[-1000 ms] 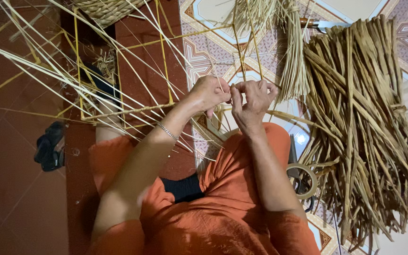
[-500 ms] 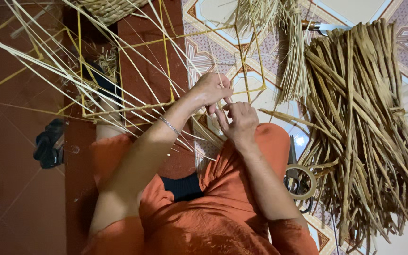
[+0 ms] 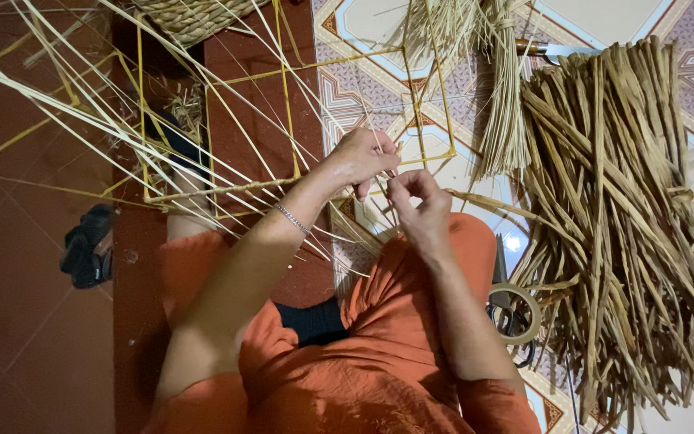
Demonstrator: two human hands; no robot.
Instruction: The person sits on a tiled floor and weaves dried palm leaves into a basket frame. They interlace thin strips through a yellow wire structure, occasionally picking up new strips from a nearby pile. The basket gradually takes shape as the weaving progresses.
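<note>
A yellow wire frame (image 3: 287,120) is laid over the floor (image 3: 34,345) ahead of the knees, with pale straw strands (image 3: 98,112) fanned out from it to the left. Both grips are pinched narrow on one thin strand (image 3: 379,153) — the left hand (image 3: 359,159) from its left, the right hand (image 3: 418,201) just beneath, equally near — its long axis running up and away from the body.

A black sandal (image 3: 86,257) lies on the red floor; scissors (image 3: 516,317) and a tape roll (image 3: 516,312) rest by the patterned tiles (image 3: 347,88).
</note>
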